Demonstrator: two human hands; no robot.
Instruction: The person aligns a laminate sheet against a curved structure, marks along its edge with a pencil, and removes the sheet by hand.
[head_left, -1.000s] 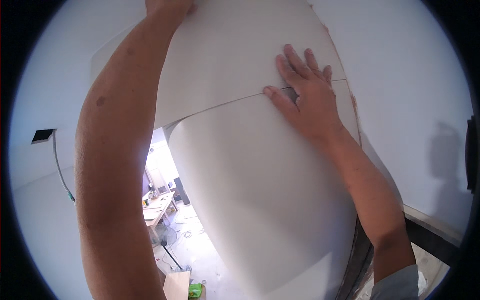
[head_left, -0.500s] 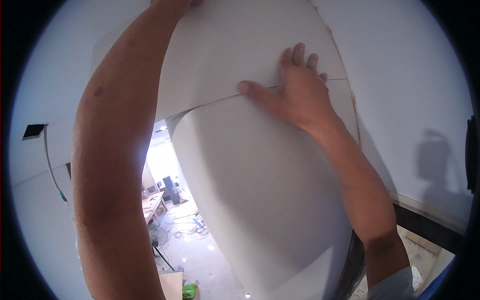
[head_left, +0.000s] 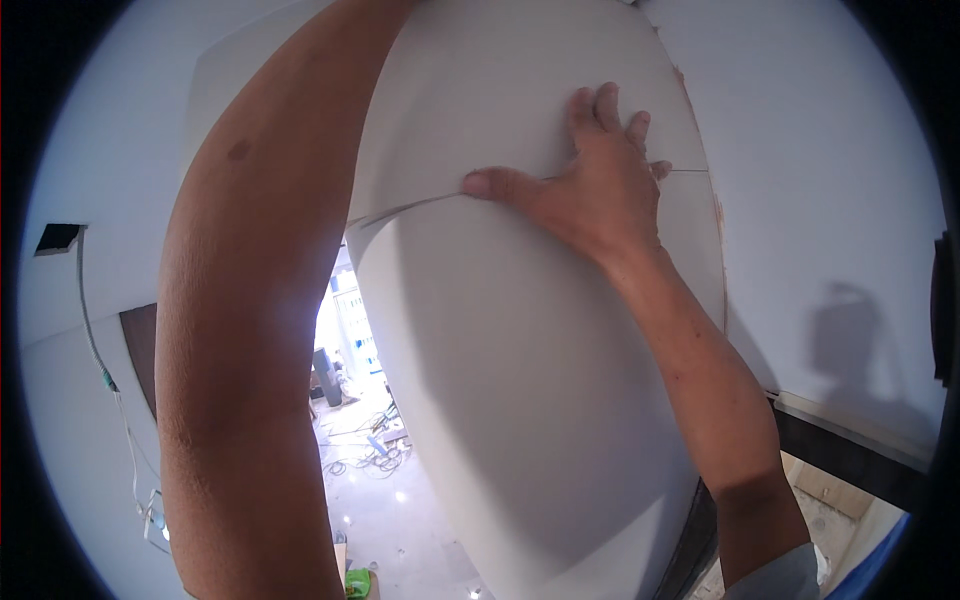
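A large pale panel (head_left: 540, 370), smooth and off-white, fills the middle of the view. Above it lies an upper board (head_left: 490, 90) of the same colour, and a thin seam runs between the two, widening to a narrow gap at its left end. My right hand (head_left: 595, 190) lies across this seam with its fingers spread, fingertips on the upper board and thumb on the seam line. It holds nothing. My left forearm (head_left: 260, 300) reaches up past the top edge, so my left hand is out of view.
A white wall (head_left: 830, 180) borders the boards on the right, with a dark ledge (head_left: 850, 450) low down. At left, a cable (head_left: 90, 320) hangs from a square ceiling hole (head_left: 60, 238). Far below, loose cords (head_left: 370, 455) and a green object (head_left: 357, 583) lie about the floor.
My right thumb has shifted slightly left along the seam, with the hand still spread on the boards. My left hand, partly visible at the top before, has left the view. The view has shifted slightly.
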